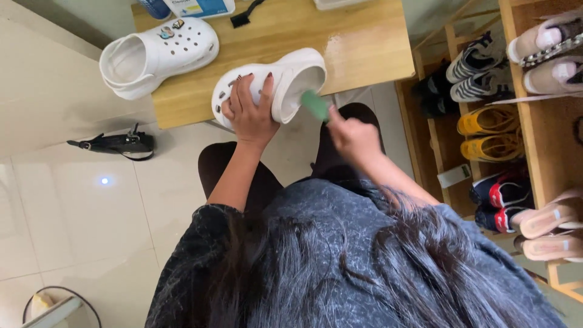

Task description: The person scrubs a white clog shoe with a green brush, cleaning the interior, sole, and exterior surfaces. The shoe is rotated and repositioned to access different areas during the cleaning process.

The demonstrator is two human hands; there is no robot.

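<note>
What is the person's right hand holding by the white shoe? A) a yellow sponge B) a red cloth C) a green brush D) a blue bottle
C: the right hand grips a green brush at the opening of the white clog, which the left hand holds.

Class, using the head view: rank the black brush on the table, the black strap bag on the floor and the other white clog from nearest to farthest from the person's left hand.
From the left hand:
1. Other white clog, on the table, up and to the left.
2. Black brush, at the table's far edge, above.
3. Black strap bag, on the floor, far left.
</note>
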